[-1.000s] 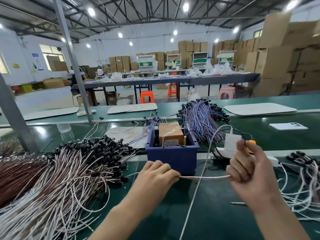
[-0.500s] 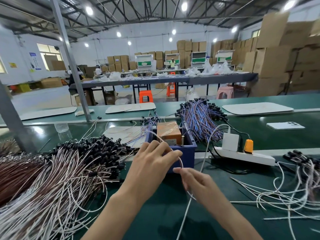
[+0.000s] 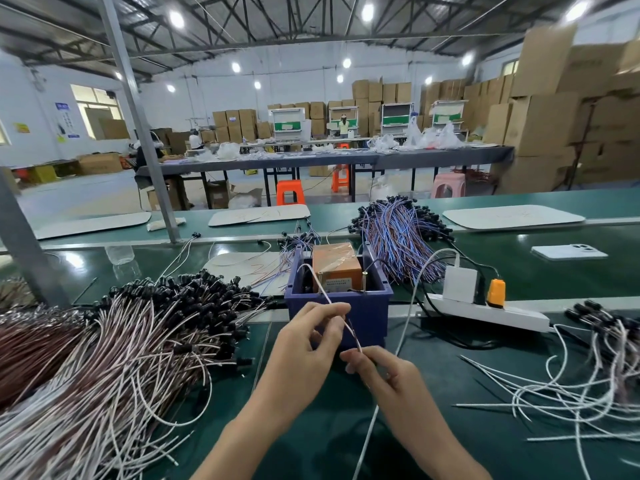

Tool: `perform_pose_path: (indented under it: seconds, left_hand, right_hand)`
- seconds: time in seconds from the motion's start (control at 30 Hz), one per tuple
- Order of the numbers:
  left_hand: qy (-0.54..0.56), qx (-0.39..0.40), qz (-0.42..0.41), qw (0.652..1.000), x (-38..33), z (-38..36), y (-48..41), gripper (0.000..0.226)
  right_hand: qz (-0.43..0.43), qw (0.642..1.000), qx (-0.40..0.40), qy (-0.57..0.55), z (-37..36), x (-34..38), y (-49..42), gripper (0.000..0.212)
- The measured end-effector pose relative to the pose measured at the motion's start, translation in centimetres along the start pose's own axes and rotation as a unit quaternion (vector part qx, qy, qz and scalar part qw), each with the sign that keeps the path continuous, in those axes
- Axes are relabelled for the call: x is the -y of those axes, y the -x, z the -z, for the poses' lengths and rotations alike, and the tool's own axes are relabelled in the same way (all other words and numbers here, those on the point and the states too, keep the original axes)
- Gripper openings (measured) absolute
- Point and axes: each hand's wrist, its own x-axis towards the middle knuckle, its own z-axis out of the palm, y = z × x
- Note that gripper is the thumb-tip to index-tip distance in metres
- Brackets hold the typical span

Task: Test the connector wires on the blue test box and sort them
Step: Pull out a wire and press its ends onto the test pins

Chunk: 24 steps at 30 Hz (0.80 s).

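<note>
The blue test box (image 3: 370, 311) stands mid-table with an orange tester (image 3: 336, 268) inside. One thin connector wire (image 3: 320, 287) arcs from inside the box down to my hands just in front of it. My left hand (image 3: 308, 348) pinches the wire between thumb and fingers. My right hand (image 3: 384, 374) pinches its lower end a little below and to the right. A big heap of white and brown wires with black connectors (image 3: 114, 344) lies to the left. A smaller scatter of white wires (image 3: 581, 386) lies to the right.
A white power strip (image 3: 485, 311) with a charger and an orange plug sits right of the box, its white cable running toward me. Blue and purple wires (image 3: 398, 233) are piled behind the box. A phone (image 3: 568, 251) lies far right. A metal post (image 3: 138, 123) rises at left.
My right hand came back from the right pile to the box front and took hold of the wire. Both hands now hold one wire whose far end reaches into the box.
</note>
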Motion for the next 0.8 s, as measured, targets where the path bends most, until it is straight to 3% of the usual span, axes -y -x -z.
perform_pose_path:
  seconds: [0.23, 0.5, 0.6, 0.7, 0.8]
  left_hand:
    - [0.209, -0.043, 0.128, 0.968, 0.1, -1.9, 1.1, 0.012]
    - [0.196, 0.032, 0.13, 0.971, 0.6, -2.2, 2.0, 0.017]
    - [0.224, 0.024, 0.136, 0.965, 0.7, -2.1, 1.9, 0.021]
    - [0.302, 0.0, 0.161, 0.939, 0.7, -2.0, 1.6, 0.026]
    - [0.416, -0.031, 0.182, 0.89, 0.6, -1.7, 1.2, 0.022]
  right_hand:
    - [0.009, 1.0, -0.019, 0.008, 0.0, -1.2, 0.3, 0.021]
    - [0.031, 0.999, -0.014, 0.041, -0.3, -1.3, 0.6, 0.03]
    - [0.044, 0.997, -0.017, 0.061, -0.4, -1.1, 0.9, 0.033]
    - [0.052, 0.996, -0.017, 0.076, -0.3, -1.2, 1.0, 0.031]
    - [0.059, 0.994, -0.019, 0.086, -0.4, -1.4, 1.1, 0.029]
